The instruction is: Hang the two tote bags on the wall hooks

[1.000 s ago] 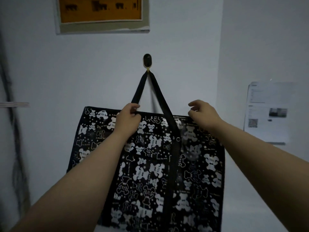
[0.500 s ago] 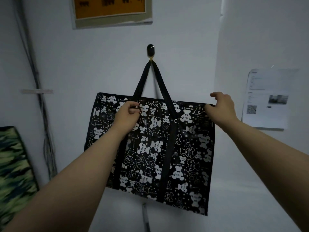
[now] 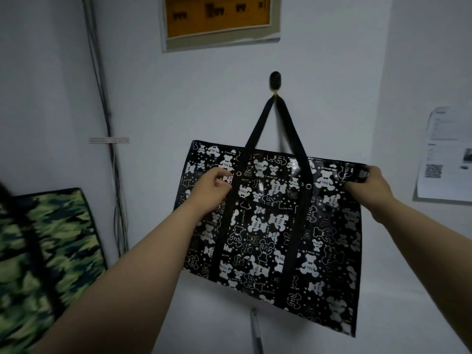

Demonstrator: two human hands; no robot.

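Note:
A black tote bag [image 3: 275,226] printed with white bears hangs by its black straps from a dark oval wall hook [image 3: 275,80]. My left hand [image 3: 213,186] pinches the bag's front near the left strap, just below the top edge. The bag's upper right corner is gripped by my right hand [image 3: 367,185]. A second tote bag [image 3: 43,254], in green camouflage, hangs at the far left against the wall; its hook is out of view.
Cables [image 3: 109,149] run down the wall left of the black bag, held by a strip of tape. A framed orange panel [image 3: 217,19] sits above the hook. A printed paper sheet [image 3: 447,157] is stuck on the right wall.
My right hand slid along the bag's top edge out to its right corner. My left hand dropped slightly down the front. The view pulled back and swung left, revealing the camouflage bag.

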